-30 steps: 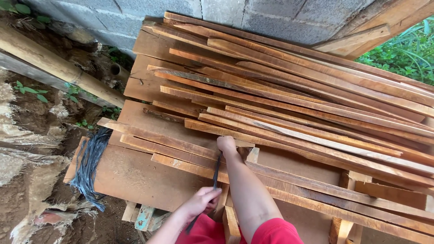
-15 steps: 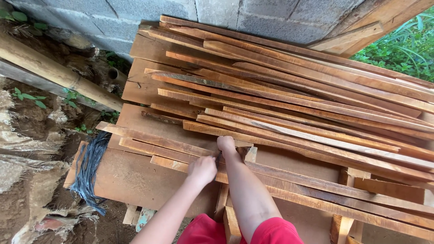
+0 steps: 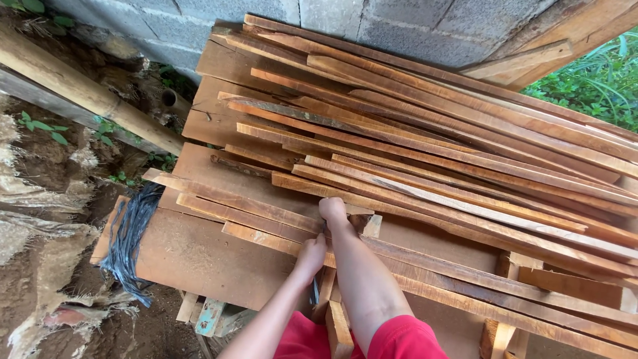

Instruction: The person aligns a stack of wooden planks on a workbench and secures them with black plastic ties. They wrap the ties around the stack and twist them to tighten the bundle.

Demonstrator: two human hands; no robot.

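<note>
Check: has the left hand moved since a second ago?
Yes. The left hand has come up from below the board edge to the wooden slat, just below the right hand.

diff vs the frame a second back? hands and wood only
The left hand came up from low by the body to the wooden slat, beside the right hand. The right hand stayed planted on the slats; the stacked planks and dark strap bundle did not shift.

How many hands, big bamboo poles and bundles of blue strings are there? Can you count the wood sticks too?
Bare hands: 2 (left hand, right hand)
Thick round tan bamboo pole: 1
Bundle of dark blue-grey plastic strips: 1
Long thin brown wooden slats: too many, overlapping, to count
Total counted: 4
</note>
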